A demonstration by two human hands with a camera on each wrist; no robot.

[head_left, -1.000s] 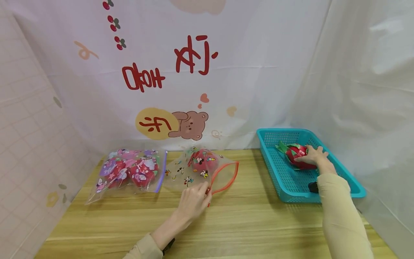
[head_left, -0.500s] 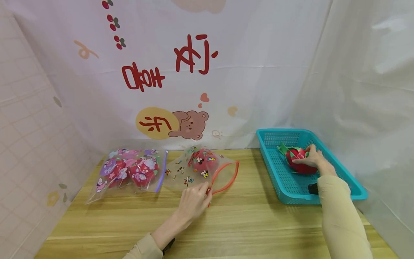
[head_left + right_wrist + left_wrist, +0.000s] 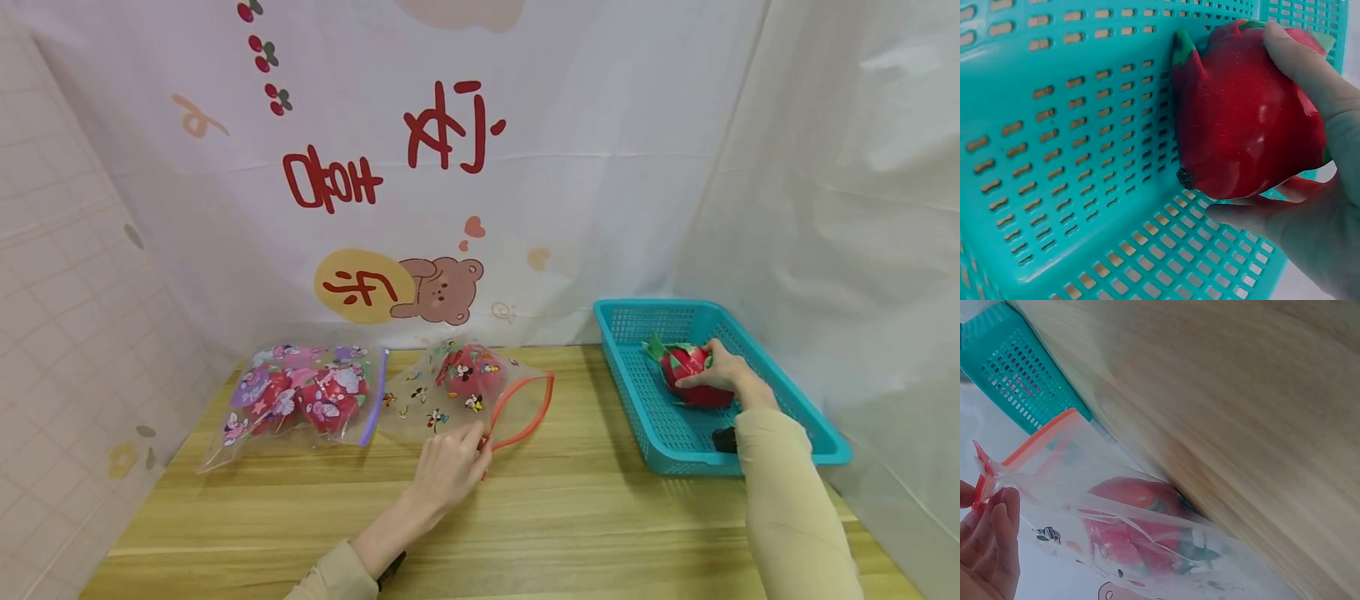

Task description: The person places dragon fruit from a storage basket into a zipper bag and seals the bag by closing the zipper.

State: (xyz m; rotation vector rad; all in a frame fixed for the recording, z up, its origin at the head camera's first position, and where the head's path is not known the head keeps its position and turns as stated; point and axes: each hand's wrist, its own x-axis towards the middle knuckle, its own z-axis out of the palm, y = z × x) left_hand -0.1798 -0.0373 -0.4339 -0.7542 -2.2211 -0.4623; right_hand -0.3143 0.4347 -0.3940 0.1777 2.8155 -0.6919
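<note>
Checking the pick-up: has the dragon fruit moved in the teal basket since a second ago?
Yes. The dragon fruit, gripped by the right hand, sits slightly nearer the teal basket's front wall.

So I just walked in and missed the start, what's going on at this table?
A person is working with both hands at a wooden table. The right hand grips a red dragon fruit inside the teal basket. The left hand pinches the orange zip edge of a clear cartoon-print bag, which lies open on the table with one red fruit already inside. Left of it lies a second bag with a purple zip edge, holding several red fruits.
</note>
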